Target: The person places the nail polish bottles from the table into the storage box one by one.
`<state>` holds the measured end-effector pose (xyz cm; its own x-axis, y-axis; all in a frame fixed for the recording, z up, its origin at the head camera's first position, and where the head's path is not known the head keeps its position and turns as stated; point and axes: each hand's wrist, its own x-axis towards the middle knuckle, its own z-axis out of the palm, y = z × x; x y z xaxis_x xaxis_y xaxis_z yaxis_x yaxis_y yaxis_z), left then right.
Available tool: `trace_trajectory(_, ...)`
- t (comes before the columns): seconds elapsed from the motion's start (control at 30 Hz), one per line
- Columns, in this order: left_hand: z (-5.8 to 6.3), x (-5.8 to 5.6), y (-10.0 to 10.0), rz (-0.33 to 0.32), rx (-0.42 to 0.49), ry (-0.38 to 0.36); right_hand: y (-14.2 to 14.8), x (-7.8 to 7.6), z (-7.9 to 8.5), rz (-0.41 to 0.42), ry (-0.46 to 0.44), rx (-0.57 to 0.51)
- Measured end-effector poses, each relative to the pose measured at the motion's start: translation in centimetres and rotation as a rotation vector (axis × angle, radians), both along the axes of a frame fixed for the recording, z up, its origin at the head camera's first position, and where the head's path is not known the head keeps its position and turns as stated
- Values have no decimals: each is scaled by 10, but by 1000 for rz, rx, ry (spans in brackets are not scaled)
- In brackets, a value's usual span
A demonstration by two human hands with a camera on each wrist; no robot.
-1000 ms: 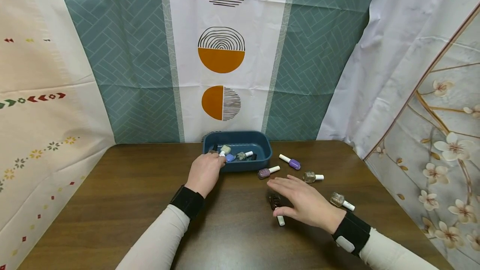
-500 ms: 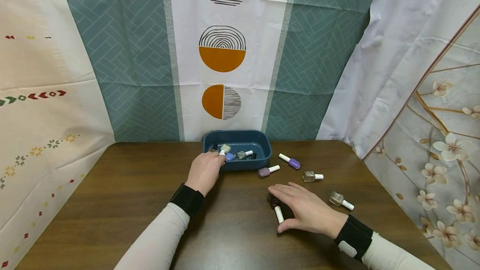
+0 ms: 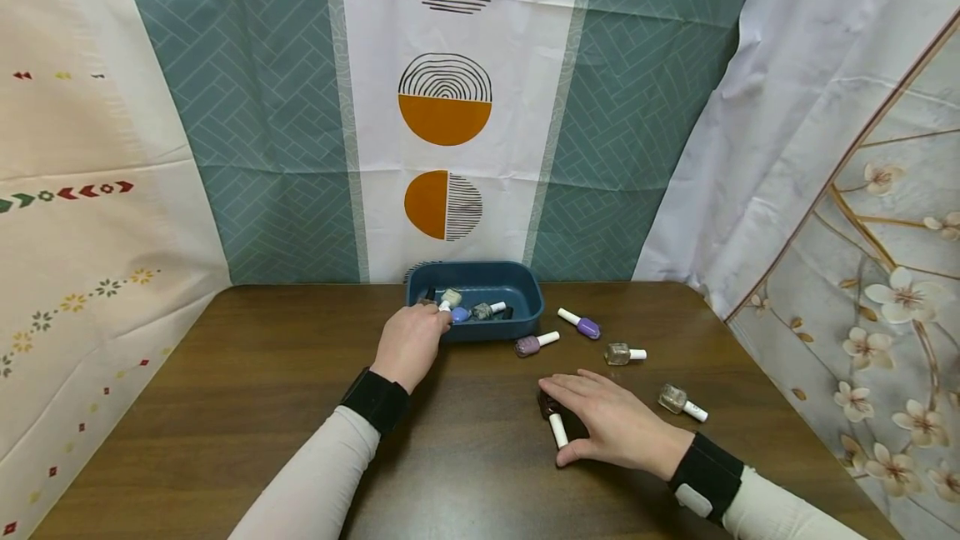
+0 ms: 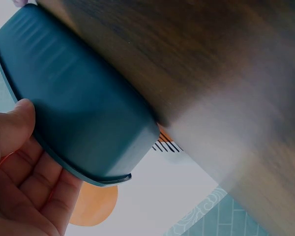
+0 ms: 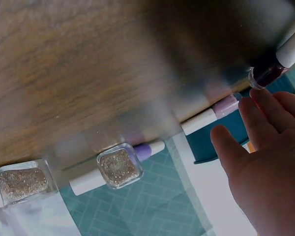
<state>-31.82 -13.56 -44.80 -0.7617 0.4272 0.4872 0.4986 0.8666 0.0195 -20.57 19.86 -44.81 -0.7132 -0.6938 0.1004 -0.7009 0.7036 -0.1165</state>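
A dark blue plastic bin stands at the back of the table with several nail polish bottles inside, among them a light blue bottle. My left hand grips its front-left rim; in the left wrist view the thumb presses the outer wall of the bin and the fingers lie behind the rim. My right hand is spread over a dark red nail polish bottle with a white cap. In the right wrist view the fingertips reach the base of that dark bottle, without curling round it.
Other nail polish bottles lie on the table: a mauve one before the bin, a purple one to its right, and two glittery ones, one farther back and one nearer. Patterned curtains hang behind the table.
My right hand has lowered slightly toward the front, its thumb now beside the white cap of the dark bottle. The left hand has stayed on the bin's rim.
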Motion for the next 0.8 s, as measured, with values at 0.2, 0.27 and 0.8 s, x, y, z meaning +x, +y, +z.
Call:
trace_trajectory(0.2, 0, 0, 0, 3, 2, -8, -1, 0, -2, -23, 0, -2)
trace_trajectory(0.27, 0, 1, -1, 3, 3, -10, -2, 0, -2, -29, 0, -4)
trace_trajectory(0.8, 0, 1, -1, -6, -6, 17, -4, 2, -3, -64, -4, -43)
